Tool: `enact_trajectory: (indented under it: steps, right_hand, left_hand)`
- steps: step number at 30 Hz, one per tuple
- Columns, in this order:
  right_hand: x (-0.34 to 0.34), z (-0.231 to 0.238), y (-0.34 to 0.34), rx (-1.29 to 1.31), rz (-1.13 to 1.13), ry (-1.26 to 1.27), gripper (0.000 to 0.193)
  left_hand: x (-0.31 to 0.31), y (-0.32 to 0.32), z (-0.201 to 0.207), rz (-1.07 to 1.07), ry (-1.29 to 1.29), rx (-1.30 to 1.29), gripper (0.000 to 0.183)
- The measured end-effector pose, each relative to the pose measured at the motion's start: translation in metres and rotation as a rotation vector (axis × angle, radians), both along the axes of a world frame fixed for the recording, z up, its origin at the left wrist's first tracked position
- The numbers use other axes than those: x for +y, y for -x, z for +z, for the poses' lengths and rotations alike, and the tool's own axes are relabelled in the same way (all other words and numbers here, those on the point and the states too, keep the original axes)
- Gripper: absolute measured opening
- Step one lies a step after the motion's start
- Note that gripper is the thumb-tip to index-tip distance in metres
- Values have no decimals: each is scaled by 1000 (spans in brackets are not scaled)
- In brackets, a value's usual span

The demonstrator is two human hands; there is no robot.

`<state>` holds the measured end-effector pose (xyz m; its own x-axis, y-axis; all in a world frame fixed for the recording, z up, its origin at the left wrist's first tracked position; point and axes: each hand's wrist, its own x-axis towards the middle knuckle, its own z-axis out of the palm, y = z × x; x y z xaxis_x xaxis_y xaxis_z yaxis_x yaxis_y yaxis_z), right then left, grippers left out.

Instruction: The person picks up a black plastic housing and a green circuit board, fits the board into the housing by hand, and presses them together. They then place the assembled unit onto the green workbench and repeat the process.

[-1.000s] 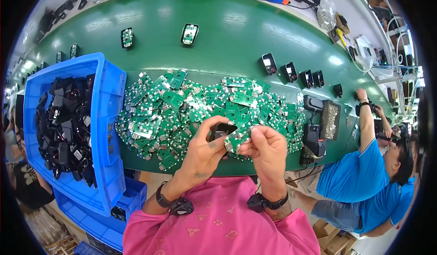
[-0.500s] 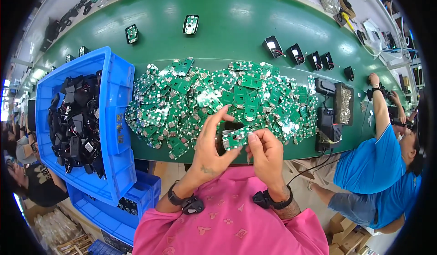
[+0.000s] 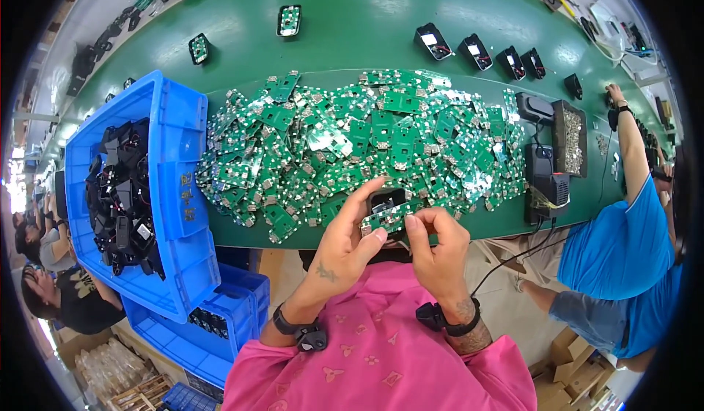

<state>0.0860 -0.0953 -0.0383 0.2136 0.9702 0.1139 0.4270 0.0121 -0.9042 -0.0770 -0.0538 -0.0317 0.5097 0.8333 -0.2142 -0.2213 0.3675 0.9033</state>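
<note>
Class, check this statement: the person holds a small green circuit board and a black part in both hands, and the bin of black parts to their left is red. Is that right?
Not quite. The head view shows the bin is blue, not red. The rest stands: left hand and right hand hold a green circuit board and a black part together.

A small green circuit board (image 3: 380, 220) sits pinched between both hands at the near edge of the worktop, lying roughly flat, tilted slightly. Just behind it, touching, is a small black housing (image 3: 386, 197), held with it. Both hover just in front of the heap of matching green boards (image 3: 367, 140).
</note>
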Motion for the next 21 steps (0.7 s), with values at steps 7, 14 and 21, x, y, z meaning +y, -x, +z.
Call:
enact_trajectory:
  steps: [7, 14, 21]
  right_hand:
    - [-5, 24, -2, 580, 41, 232, 20]
    - [-7, 19, 4, 608, 93, 258, 12]
    - [-1, 27, -3, -143, 158, -95, 4]
  left_hand:
    - [-8, -12, -11, 45, -103, 130, 62]
    - [-16, -10, -18, 41, -168, 227, 64]
    - [-16, -5, -2, 91, -308, 319, 64]
